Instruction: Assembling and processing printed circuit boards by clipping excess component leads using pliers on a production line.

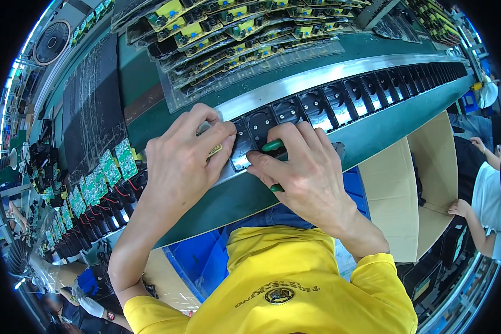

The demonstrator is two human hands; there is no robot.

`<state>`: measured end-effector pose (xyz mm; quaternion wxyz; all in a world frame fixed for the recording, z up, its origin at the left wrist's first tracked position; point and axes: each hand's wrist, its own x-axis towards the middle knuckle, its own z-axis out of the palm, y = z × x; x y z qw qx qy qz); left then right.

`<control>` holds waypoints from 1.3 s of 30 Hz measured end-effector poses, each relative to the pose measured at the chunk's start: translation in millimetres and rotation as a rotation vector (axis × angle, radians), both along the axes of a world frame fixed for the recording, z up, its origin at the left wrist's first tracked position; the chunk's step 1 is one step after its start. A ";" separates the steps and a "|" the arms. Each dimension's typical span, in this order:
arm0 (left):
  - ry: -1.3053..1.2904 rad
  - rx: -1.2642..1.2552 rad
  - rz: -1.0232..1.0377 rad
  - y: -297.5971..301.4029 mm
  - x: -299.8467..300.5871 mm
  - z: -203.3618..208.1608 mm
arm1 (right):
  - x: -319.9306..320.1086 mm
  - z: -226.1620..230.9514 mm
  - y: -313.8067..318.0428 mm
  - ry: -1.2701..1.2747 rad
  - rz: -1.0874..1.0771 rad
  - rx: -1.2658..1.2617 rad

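Observation:
My left hand [192, 147] is closed at the near end of a row of black plastic housings [317, 111]. Its fingertips press at the edge of the first housing [242, 146], and a small yellow part [215, 149] shows beneath them; whether they grip it is hidden. My right hand [306, 170] is curled around green-handled pliers [273, 145], whose two handles stick out toward the left while the palm covers most of the tool. The right thumb and index finger touch the same housing's right side.
Layered yellow circuit boards [234, 33] are stacked on the far side of the green bench [384, 131]. Green boards with red wires [110, 167] line the left. An open cardboard box [392, 195] and a blue bin [200, 259] stand below the edge. Another person's hand [460, 208] touches the box.

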<state>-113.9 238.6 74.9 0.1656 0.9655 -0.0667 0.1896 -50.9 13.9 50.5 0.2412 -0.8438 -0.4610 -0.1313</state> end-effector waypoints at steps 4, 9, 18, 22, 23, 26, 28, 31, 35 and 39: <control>-0.079 0.086 -0.024 5.2 0.6 -9.3 | -0.6 -3.0 0.5 0.010 0.001 0.013; 0.005 0.076 0.010 -0.9 1.8 -2.6 | -1.6 -3.9 0.6 0.041 -0.009 0.039; 0.047 0.023 0.020 -0.9 0.8 1.0 | -1.0 -3.7 -0.2 0.060 -0.003 0.042; 0.028 0.099 0.003 -2.7 2.2 2.2 | 0.1 -2.2 0.2 0.064 -0.002 0.043; 0.020 0.124 -0.004 -3.5 2.9 2.6 | 0.5 -2.0 -0.1 0.064 -0.002 0.042; 0.031 0.123 -0.012 -6.6 6.2 4.1 | 0.1 -0.4 -1.5 0.060 -0.011 0.032; 0.035 0.118 -0.027 -10.4 9.0 5.4 | -0.9 2.3 -2.1 0.049 -0.025 0.018; -0.021 0.078 -0.066 -12.3 6.1 3.9 | -1.4 9.4 -0.9 0.062 -0.053 -0.036; 0.024 0.025 -0.023 -14.8 11.9 -0.5 | 10.1 18.0 -4.5 0.112 0.061 0.093; 0.105 0.058 0.051 -10.2 -4.1 5.4 | 13.2 57.5 10.0 0.678 0.262 0.630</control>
